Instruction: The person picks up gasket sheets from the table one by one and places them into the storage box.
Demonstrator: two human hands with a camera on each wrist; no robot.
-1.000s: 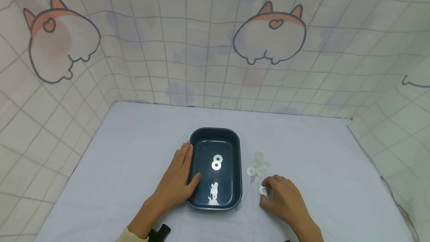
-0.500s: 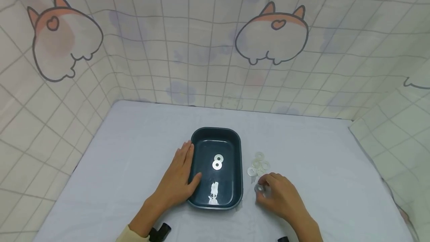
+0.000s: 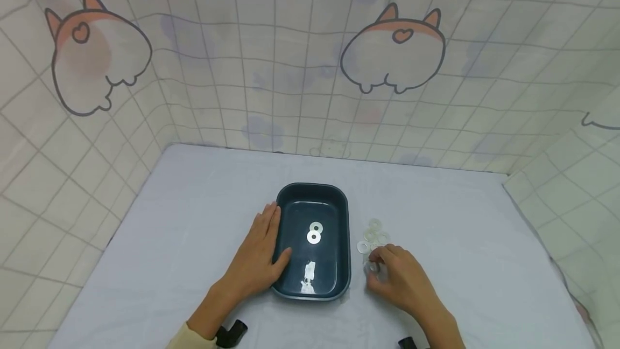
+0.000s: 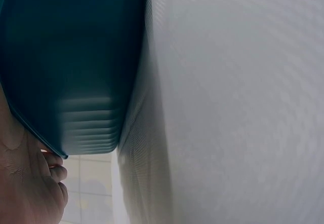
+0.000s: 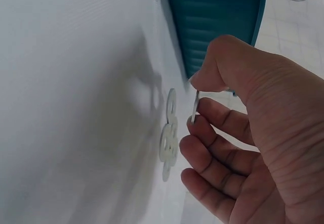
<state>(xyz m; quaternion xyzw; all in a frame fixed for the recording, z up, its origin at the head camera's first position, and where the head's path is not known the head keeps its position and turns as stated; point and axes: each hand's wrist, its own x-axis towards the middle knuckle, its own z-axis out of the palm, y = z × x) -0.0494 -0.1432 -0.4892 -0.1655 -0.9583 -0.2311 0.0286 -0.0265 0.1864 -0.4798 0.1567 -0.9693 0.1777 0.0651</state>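
Note:
A dark blue rectangular tray (image 3: pixel 297 268) stands on the white cloth, with two overlapping flat washers (image 3: pixel 314 230) inside it. My left hand (image 3: pixel 252 265) rests along the tray's left side, its fingers straight and the thumb over the rim. In the left wrist view, that palm and the curling fingertips lie against the tray's outer wall. Right of the tray, my right hand (image 3: pixel 404 281) pinches a washer (image 5: pixel 196 107) between thumb and fingertips, held edge-on in the right wrist view. Just beyond that hand, several loose washers (image 5: pixel 163 153) lie in a cluster on the cloth.
The white-covered table (image 3: pixel 460 220) spreads around the tray. A tile-patterned curtain (image 3: pixel 290 79) with cartoon animal prints borders it at the back and both sides. Dark wrist-camera parts (image 3: pixel 231 334) show near the front edge.
My right hand has moved slightly left and up in the head view with the pinched washer, which has turned in the fingers. The left hand stays at the tray.

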